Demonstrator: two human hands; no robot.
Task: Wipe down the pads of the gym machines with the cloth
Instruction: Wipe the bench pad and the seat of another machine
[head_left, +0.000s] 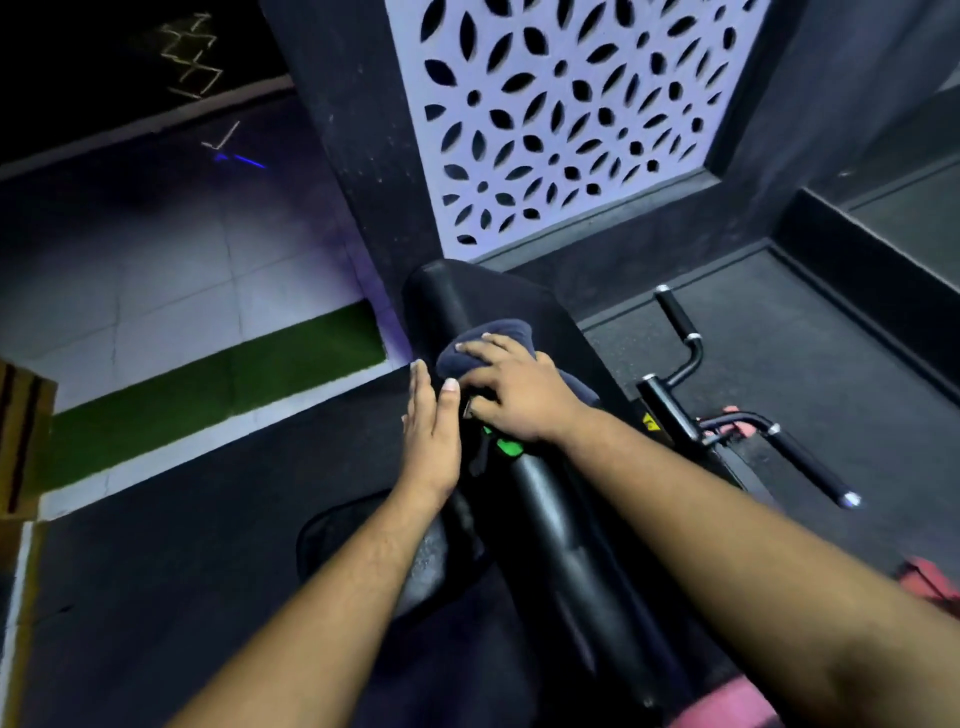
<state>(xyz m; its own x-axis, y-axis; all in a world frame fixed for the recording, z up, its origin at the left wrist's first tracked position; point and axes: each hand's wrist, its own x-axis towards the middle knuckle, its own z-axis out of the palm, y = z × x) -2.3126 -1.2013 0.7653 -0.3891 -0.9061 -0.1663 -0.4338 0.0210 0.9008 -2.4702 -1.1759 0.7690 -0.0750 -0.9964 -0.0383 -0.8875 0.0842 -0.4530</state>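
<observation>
Pad: a long black padded backrest (550, 499) runs from the near bottom edge of view up toward the wall, its rounded top end close to the patterned panel.
Cloth: a dark blue-grey cloth (498, 335) lies bunched on the upper part of the pad, just below its top end, draped over the pad's curve.
Right hand: the right hand (511, 395) lies on top of the cloth, palm down, fingers (475, 349) spread and a little bent over the bunched fabric, pressing it onto the pad.
Left hand: the left hand (431, 431) is set edge-on against the left side of the pad, just beside the cloth; its fingers are straight and held together, thumb up, clasping nothing.
Green patch: a small bright green patch (506, 446) shows on the pad just under the right wrist; what it is I cannot tell.
Seat: a black seat (332, 535) sits below the left forearm, partly hidden by it.
Handles: two black-gripped handles (675, 314) with metal ends stand to the right of the pad.
Wall panel: a pale panel (561, 119) cut with leaf-shaped holes rises behind the pad's top end.
Floor: dark rubber floor (156, 545) around the machine, with a green strip (218, 387) and pale tiles off to the left.
</observation>
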